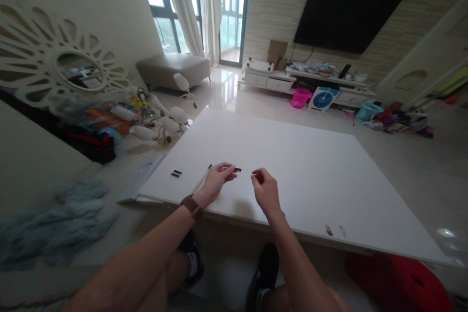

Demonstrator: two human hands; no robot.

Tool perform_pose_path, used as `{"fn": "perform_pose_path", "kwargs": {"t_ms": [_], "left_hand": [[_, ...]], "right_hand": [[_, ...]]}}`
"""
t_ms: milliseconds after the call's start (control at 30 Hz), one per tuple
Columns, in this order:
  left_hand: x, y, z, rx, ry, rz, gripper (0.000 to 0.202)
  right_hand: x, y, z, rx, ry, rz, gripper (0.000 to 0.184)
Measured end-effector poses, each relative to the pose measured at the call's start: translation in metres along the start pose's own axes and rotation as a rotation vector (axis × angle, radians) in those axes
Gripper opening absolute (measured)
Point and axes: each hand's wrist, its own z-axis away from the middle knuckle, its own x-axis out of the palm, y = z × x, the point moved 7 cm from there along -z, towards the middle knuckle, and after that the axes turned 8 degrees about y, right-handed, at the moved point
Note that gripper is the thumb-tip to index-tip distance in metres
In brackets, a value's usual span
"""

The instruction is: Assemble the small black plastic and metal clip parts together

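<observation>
Piece, small and black (238,169), its exact kind too small for us to tell: pinched between thumb and fingers of the left hand (221,174), over the near half of a white tabletop (310,170). Right hand (265,189): just beside it, fingers curled toward the thumb; we cannot tell whether the tips meet. Brown wristband (191,206): worn on the left wrist. Slim rod with a dark end (199,184): against the left side of that wrist, as we see it. Two black strips (176,174): side by side, near the table's left edge. Yellow-and-black item (328,230) and small silvery item (342,231): near each other at the near edge, right of the right forearm. Beyond the table we record a pink basket (300,98), a blue-and-white box fan (323,98) and a wall-mounted television (351,12); at left, a multi-armed lamp fixture (161,124) and a petal-framed mirror (80,72).
</observation>
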Motion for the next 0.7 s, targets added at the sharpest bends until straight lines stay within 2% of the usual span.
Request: {"fn": "perform_pose_path", "kwargs": {"t_ms": [100, 200, 433, 700], "left_hand": [[0.006, -0.009, 0.0, -0.081, -0.001, 0.099, 0.029], [0.021, -0.015, 0.003, -0.128, -0.029, 0.16, 0.026], [0.055, -0.026, 0.013, -0.116, -0.155, 0.176, 0.027], [0.057, -0.031, 0.014, -0.086, -0.179, 0.096, 0.024]], "right_hand": [[-0.004, 0.008, -0.002, 0.021, 0.022, -0.03, 0.012], [-0.003, 0.013, -0.002, 0.059, 0.017, -0.067, 0.017], [-0.007, 0.008, 0.0, 0.084, 0.024, -0.135, 0.024], [-0.015, 0.011, -0.003, 0.094, 0.038, -0.096, 0.024]]}}
